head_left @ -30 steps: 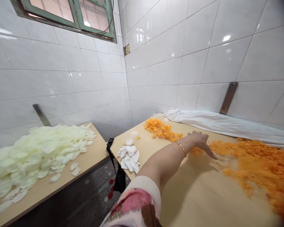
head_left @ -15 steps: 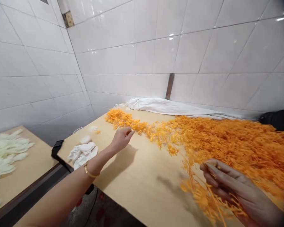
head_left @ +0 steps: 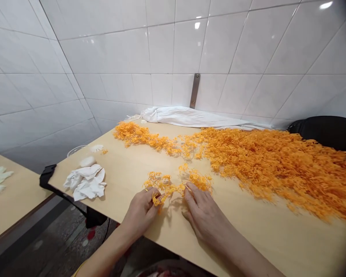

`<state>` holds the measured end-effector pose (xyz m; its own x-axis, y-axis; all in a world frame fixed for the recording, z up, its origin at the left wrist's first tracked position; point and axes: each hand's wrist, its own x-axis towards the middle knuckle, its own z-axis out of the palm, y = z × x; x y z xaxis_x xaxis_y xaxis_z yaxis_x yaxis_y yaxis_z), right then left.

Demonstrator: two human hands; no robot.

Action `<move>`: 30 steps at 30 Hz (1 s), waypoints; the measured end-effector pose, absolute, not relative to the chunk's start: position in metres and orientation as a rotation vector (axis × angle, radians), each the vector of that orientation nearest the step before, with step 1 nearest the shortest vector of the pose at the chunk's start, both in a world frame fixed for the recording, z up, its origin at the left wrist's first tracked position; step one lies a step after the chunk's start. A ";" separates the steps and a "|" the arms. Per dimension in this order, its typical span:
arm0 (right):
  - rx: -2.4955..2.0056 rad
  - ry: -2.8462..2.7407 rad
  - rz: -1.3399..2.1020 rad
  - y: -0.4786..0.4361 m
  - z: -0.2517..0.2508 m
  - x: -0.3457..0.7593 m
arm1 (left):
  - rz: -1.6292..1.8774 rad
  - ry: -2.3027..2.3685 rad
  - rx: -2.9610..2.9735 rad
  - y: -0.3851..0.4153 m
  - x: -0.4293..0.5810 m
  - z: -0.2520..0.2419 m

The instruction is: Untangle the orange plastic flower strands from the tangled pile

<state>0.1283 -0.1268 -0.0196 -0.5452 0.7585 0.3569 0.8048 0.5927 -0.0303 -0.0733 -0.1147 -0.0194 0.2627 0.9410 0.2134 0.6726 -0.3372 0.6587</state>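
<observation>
A small clump of orange plastic sprigs (head_left: 173, 184) lies near the front of the light wooden table (head_left: 138, 169). My left hand (head_left: 141, 209) has its fingers curled and pinches the clump's left end. My right hand (head_left: 203, 215) rests palm down with fingers extended, its fingertips touching the clump's right end. A far larger heap of the same orange sprigs (head_left: 271, 165) spreads across the table's right and back.
Crumpled white pieces (head_left: 86, 182) lie at the table's left corner. A white cloth bundle (head_left: 190, 116) runs along the tiled wall. A black object (head_left: 328, 132) sits at the right. A second table (head_left: 8, 200) with white petals stands left, across a gap.
My left hand has drawn back from the far orange strip to the table's front. Both hands now meet at a small separate clump. The view has swung right and down.
</observation>
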 end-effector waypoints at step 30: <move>-1.146 -1.341 1.402 -0.125 0.002 0.154 | 0.916 0.862 0.245 -0.119 -0.005 -0.005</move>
<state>0.1538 -0.1249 0.0018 -0.2092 0.9764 -0.0541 0.0107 -0.0531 -0.9985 -0.0053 -0.1188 -0.0050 0.3119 0.7769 -0.5470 -0.5930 0.6089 0.5268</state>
